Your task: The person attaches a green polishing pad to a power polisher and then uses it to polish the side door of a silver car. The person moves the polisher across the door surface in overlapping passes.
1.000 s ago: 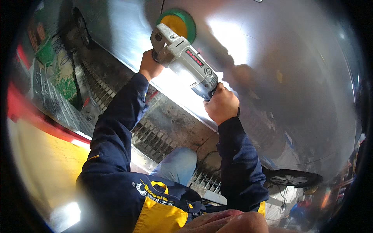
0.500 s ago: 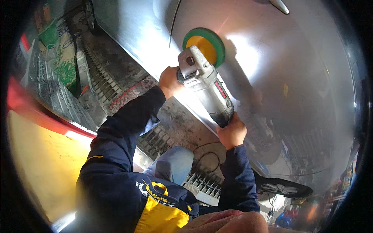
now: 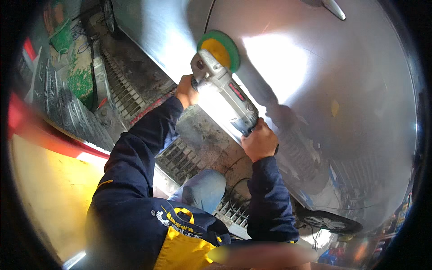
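Both of my hands hold a grey car polisher [image 3: 229,92] against the side of a silver-grey car [image 3: 355,103]. My left hand [image 3: 186,92] is closed around the side handle near the tool's head. At the rear grip, my right hand [image 3: 261,140] wraps around the dark end of the body. The round foam pad [image 3: 219,50], green at the rim and yellow toward the tool, rests on the door panel beside a vertical door seam. Bright light reflects off the paint, and a door handle [image 3: 334,9] shows at the top.
Slotted floor grates [image 3: 123,96] run along the ground below the car. Car wheels [image 3: 330,221] show at lower right and upper left. A red and yellow panel [image 3: 54,180] stands close on my left, near metal ramp-like parts [image 3: 63,103]. A dark cord lies by my knee.
The polisher and both hands have moved left and slightly up across the car's side, bringing the pad close to the door seam. Both hands keep their grip.
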### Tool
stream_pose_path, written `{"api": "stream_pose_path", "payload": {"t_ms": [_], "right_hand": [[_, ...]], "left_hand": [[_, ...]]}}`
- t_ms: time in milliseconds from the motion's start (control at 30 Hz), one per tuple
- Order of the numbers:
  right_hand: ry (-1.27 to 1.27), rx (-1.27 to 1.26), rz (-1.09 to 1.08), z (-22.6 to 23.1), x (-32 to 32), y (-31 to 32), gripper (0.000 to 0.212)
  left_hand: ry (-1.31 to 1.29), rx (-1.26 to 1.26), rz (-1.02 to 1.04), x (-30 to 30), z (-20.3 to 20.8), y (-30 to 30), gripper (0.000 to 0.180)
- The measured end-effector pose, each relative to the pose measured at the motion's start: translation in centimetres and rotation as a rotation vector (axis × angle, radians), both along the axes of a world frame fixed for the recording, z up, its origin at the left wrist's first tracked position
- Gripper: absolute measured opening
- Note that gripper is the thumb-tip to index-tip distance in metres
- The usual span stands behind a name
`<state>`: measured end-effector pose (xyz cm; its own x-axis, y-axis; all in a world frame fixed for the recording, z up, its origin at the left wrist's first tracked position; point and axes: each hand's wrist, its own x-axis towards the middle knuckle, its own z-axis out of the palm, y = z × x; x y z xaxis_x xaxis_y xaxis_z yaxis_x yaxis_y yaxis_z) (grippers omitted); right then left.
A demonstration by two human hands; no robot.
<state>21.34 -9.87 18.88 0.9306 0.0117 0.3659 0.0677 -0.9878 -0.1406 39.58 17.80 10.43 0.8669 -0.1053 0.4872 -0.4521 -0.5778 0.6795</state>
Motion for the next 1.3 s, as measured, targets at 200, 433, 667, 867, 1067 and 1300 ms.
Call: {"api": "stream_pose_path", "payload": {"t_ms": [200, 433, 667, 867, 1067, 1300], "right_hand": [[0.129, 0.019, -0.199, -4.5, -6.9, -5.1, 0.051], [0.227, -0.007, -0.248, -6.2, -6.7, -6.3, 0.061], [0.427, 0.002, -0.161, -4.0, 2.4, 0.6, 0.049], [0.419, -0.098, -0.115, -5.3, 0.6, 0.6, 0.054], [0.557, 0.012, -0.311, -10.6, -7.6, -5.7, 0.081], [0.478, -0.101, -0.262, -14.8, -7.6, -6.5, 0.077]], "left_hand": [[0.129, -0.050, -0.141, -6.2, -3.3, -6.8, 0.033], [0.223, -0.064, -0.135, -7.3, -6.9, -8.3, 0.042], [0.172, -0.359, -0.062, 0.3, -10.2, -0.7, 0.041], [0.317, -0.325, -0.076, -1.0, -12.7, -1.2, 0.033], [0.424, -0.126, -0.144, -8.7, -14.6, -8.4, 0.045], [0.530, -0.048, -0.115, -9.6, -16.6, -7.9, 0.043]]}}
